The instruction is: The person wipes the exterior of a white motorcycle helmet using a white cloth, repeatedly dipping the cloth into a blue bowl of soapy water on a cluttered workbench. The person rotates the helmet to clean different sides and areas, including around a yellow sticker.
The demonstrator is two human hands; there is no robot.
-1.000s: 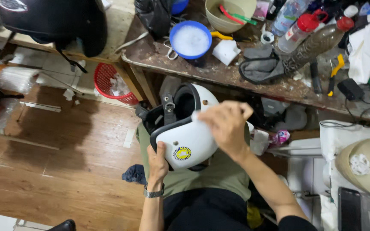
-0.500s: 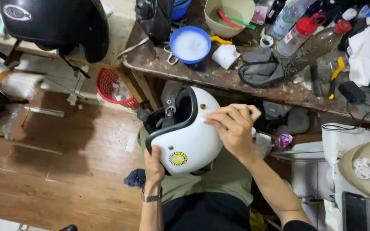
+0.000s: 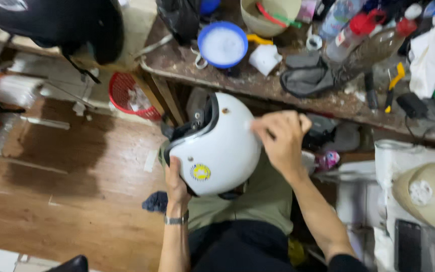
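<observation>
Resting on the person's lap, a smooth, glossy white helmet (image 3: pixel 217 146) with a rounded shell carries a small round yellow sticker (image 3: pixel 200 172) low on its near side. Its dark opening and black inner padding face up and to the left, toward the workbench; the domed back points right and down. The left hand (image 3: pixel 174 184) cups the lower edge, fingers wrapped on the rim, a metal watch (image 3: pixel 176 220) on the wrist. The right hand (image 3: pixel 282 136) lies on the shell's right side with fingers curled, pinching something too small to tell. Beyond stands a worn, scuffed wooden workbench (image 3: pixel 187 63) cluttered with a blue round lid (image 3: pixel 222 44), a grey cloth (image 3: pixel 308 75) and bottles. Brown wooden floorboards (image 3: pixel 61 201) lie to the left, with a red mesh basket (image 3: pixel 127 95).
</observation>
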